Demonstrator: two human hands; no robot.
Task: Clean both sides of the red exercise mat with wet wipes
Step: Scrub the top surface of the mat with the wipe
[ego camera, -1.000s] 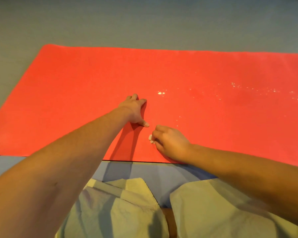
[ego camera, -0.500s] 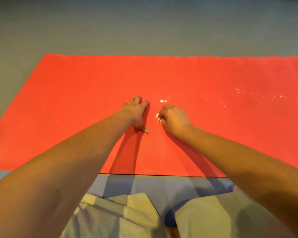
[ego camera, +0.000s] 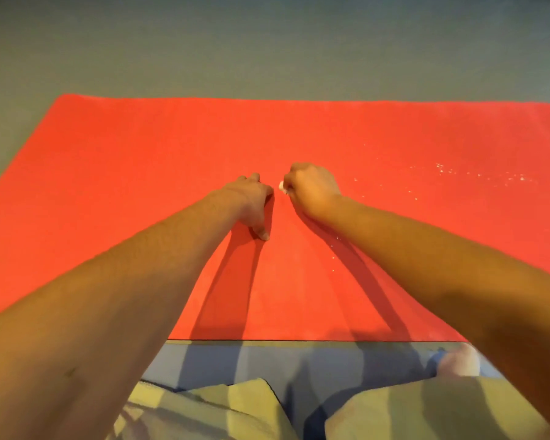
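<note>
Grey floor fills the far part of the view, and the red exercise mat lies flat on it, running from left to right and off the right edge. Near its middle the left hand rests on the mat with its fingers laid out and the thumb spread toward the near side. It holds nothing and seems to be steadying the sheet. Just to its right, the right hand is curled into a fist on a small white wet wipe, of which only a bit pokes out by the knuckles.

Bright wet specks dot the mat's right part, so that stretch has probably been wiped. The left part looks matt and dry — likely not yet reached. Whether this is the first or second face I cannot tell, since the underside is hidden.

On the near side lie a blue strip and the person's knees in pale cloth. A blurred whitish lump sits near right — too unclear to name. Nothing lies on the mat to block the wiping, apart from the steadying hand itself.
</note>
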